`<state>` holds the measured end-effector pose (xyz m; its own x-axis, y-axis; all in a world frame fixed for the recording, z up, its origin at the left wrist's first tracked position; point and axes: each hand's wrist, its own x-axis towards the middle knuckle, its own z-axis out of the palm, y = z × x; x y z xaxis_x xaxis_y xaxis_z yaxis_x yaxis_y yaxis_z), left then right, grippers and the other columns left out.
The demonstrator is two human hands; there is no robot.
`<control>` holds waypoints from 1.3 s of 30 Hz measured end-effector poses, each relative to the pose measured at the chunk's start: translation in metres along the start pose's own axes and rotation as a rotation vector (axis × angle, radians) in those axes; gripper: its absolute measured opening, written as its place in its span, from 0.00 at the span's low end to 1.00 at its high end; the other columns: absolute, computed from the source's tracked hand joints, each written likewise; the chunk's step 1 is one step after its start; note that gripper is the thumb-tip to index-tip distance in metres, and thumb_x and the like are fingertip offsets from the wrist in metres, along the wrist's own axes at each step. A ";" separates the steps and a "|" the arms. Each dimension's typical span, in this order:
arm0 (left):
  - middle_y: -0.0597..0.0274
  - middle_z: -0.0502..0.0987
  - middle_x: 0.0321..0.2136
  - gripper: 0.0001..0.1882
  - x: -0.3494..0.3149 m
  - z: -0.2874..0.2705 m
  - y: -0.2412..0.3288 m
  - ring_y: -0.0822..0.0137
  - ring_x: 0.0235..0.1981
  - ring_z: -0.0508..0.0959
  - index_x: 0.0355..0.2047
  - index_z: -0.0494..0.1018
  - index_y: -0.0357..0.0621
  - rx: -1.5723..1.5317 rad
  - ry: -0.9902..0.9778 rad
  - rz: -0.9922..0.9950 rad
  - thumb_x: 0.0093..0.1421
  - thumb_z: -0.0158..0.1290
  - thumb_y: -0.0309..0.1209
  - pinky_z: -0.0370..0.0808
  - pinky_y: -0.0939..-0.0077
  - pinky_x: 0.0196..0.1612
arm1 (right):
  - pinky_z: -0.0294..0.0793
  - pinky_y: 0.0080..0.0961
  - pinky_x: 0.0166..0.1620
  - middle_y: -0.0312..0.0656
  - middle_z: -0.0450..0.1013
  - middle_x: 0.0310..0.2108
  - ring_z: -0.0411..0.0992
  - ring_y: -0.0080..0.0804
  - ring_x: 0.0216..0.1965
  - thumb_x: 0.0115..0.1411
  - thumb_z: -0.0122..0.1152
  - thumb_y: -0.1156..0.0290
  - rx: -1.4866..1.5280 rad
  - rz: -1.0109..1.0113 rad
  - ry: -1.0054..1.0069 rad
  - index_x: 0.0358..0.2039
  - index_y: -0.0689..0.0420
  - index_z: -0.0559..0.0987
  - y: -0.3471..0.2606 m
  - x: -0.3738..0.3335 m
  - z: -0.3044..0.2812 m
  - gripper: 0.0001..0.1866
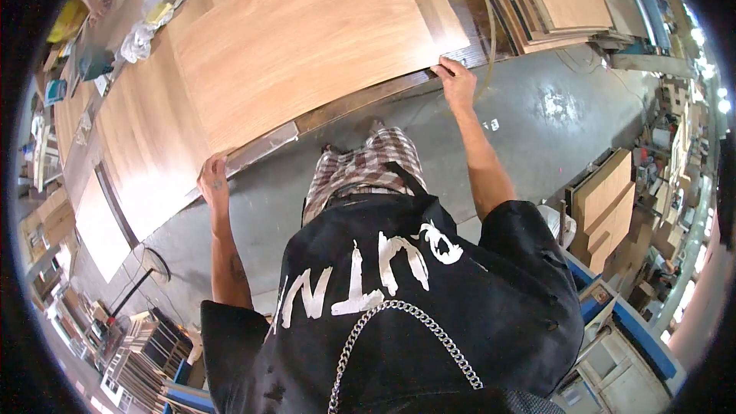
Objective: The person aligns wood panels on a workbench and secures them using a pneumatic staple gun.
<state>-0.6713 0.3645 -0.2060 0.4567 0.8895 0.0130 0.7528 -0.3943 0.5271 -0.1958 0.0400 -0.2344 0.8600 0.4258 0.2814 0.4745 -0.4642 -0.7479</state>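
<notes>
Head view, looking straight down the torso. Large pale wood veneer sheet (307,38) lies flat on the long bench (360,100), filling the frame from about 10 to 1 o'clock; its near edge runs diagonally, lower at the left. Left hand (214,179) at 9 o'clock, fingers curled over the sheet's near left corner, grip pinching the thin edge, thumb side toward the body. Right hand (455,80) at 1 o'clock, palm down, fingers closed on the near right corner, pinching that edge too. Both arms stretched forward and spread wide, elbows nearly straight, left forearm rising steeply from the lower edge. Judgement: the wide two-corner hold suits a thin, floppy sheet that would sag or crack if taken at one point. More sheets (146,146) of the same wood lie underneath and to the left. Stack of boards (552,0) at 1 o'clock beyond the bench. Clear plastic bags (153,8) at 10 o'clock. Another person's hand (96,11) at far upper left. Grey concrete floor (552,115) below.
</notes>
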 end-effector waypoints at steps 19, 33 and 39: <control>0.38 0.65 0.54 0.34 0.055 0.240 0.365 0.47 0.54 0.65 0.62 0.54 0.31 0.292 0.042 0.373 0.62 0.49 0.40 0.54 0.52 0.63 | 0.76 0.38 0.42 0.49 0.77 0.37 0.77 0.49 0.38 0.56 0.64 0.65 0.057 -0.156 -0.409 0.40 0.56 0.80 -0.015 0.054 -0.025 0.13; 0.45 0.68 0.53 0.36 0.065 0.259 0.366 0.50 0.56 0.65 0.64 0.50 0.34 0.231 -0.015 0.358 0.60 0.51 0.34 0.52 0.50 0.64 | 0.72 0.42 0.48 0.62 0.74 0.41 0.72 0.56 0.47 0.45 0.57 0.74 -0.148 0.217 -0.258 0.40 0.69 0.75 0.020 0.382 0.088 0.20; 0.46 0.68 0.53 0.34 0.066 0.249 0.369 0.50 0.57 0.64 0.64 0.51 0.37 0.315 -0.014 0.274 0.61 0.50 0.35 0.51 0.51 0.64 | 0.73 0.33 0.40 0.47 0.76 0.37 0.76 0.37 0.35 0.50 0.71 0.62 0.034 -0.115 -0.104 0.40 0.64 0.75 -0.036 0.229 -0.062 0.23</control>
<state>-0.2457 0.2200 -0.2225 0.6649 0.7397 0.1036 0.7099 -0.6690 0.2203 -0.0048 0.1062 -0.1056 0.7756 0.5534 0.3036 0.5604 -0.3822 -0.7348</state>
